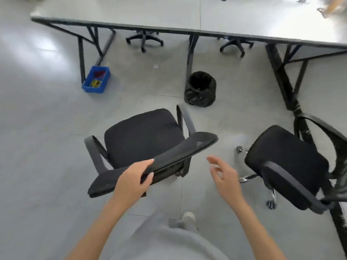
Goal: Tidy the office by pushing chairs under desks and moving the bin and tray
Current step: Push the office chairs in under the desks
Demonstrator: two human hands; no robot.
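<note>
A black mesh office chair [142,136] stands in front of me, its seat facing the long grey desk [169,14]. My left hand [134,178] grips the top edge of its backrest, fingers curled over it. My right hand [223,175] hovers in the air to the right of the backrest, fingers loose, holding nothing. A second black chair [285,164] stands at the right, turned at an angle. A black bin [200,89] lined with a bag sits on the floor by a desk leg. A blue tray [96,79] with small items lies at the desk's left leg.
Two more chair bases [144,39] [237,46] show under the desk from its far side. Black desk legs [285,79] run along the right. My foot in a pale shoe [187,219] is on the grey floor below the chair.
</note>
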